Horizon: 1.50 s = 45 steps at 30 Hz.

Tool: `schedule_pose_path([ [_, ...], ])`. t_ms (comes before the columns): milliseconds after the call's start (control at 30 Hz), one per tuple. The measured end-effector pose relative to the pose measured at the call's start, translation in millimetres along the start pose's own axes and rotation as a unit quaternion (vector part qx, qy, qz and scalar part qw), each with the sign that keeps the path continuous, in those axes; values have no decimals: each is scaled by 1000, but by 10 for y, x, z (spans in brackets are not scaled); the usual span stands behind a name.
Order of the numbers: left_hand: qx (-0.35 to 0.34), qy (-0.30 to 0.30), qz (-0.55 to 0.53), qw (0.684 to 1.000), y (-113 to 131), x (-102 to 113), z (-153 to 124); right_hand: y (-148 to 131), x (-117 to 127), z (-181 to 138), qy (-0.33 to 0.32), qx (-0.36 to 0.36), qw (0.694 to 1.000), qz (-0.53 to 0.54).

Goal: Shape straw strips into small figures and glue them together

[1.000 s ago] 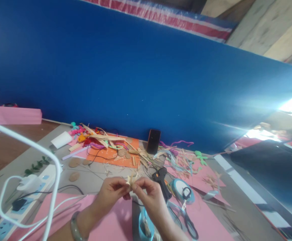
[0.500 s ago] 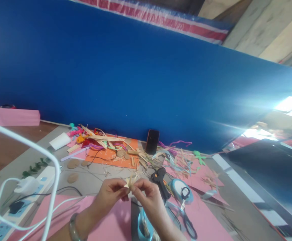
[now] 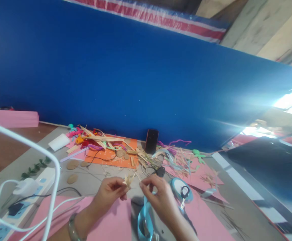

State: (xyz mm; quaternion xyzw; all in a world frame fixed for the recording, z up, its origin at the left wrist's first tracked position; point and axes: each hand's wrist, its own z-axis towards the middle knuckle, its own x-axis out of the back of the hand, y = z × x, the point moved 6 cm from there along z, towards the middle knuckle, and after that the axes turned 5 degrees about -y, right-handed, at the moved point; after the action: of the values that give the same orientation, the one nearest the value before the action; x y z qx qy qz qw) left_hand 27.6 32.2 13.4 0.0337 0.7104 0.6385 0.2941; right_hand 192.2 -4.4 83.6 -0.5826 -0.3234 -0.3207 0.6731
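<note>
My left hand (image 3: 111, 190), with a bracelet on the wrist, pinches a small straw-coloured husk flower (image 3: 129, 180) between thumb and fingertips. To its right, my right hand (image 3: 157, 192) has thumb and forefinger closed on a thin pale strip (image 3: 137, 175). The strip's tip points up toward the flower, and a narrow gap separates the two hands. Below the right hand lies a roll of light-blue ribbon (image 3: 146, 221). The hand and forearm partly cover a black glue gun (image 3: 160, 171) and a pair of scissors (image 3: 185, 193).
A phone (image 3: 151, 141) leans against the blue panel (image 3: 136, 73). Husk strips and pipe cleaners cover an orange sheet (image 3: 105, 160). Pink sheets (image 3: 113, 221) lie in front. At left are a power strip (image 3: 26, 207), a white cable (image 3: 57, 180) and wooden discs (image 3: 72, 179).
My right hand has moved right, away from the flower, with a thin strip in its fingertips. It now covers more of the glue gun and scissors. My left hand stays nearly in place.
</note>
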Motion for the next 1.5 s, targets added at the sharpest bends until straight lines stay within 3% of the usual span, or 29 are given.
schedule_pose_path([
  [100, 10, 20, -9, 1000, -33, 21, 8, 316, 161, 3, 1, -64, 967, -248],
  [200, 15, 14, -4, 1000, -30, 17, 8, 628, 143, -5, -46, -146, 919, -362],
  [300, 13, 0, 7, 1000, 10, 9, 3, 821, 26, -14, -81, -180, 903, -382],
  [500, 16, 2, 36, 999, 69, 12, 8, 1007, -66, -2, -82, -211, 910, -346],
  [700, 14, 7, 28, 999, 89, 9, 9, 1028, 67, -25, -17, -238, 923, -301],
  [800, 3, 6, 26, 1000, 110, 9, 19, 973, 214, -101, 41, -233, 938, -255],
  [933, 15, 25, 14, 999, 75, 26, 30, 707, 460, -295, 163, -139, 967, -135],
  [1000, 16, 25, 11, 1000, 56, 24, 30, 551, 517, -409, 188, -99, 976, -45],
  [1200, 12, 21, -4, 1000, 21, 33, 26, 197, 316, -602, 95, -116, 976, 159],
  [1500, 7, 24, -3, 1000, 40, 47, 25, -114, 126, -515, -5, -86, 991, 103],
])
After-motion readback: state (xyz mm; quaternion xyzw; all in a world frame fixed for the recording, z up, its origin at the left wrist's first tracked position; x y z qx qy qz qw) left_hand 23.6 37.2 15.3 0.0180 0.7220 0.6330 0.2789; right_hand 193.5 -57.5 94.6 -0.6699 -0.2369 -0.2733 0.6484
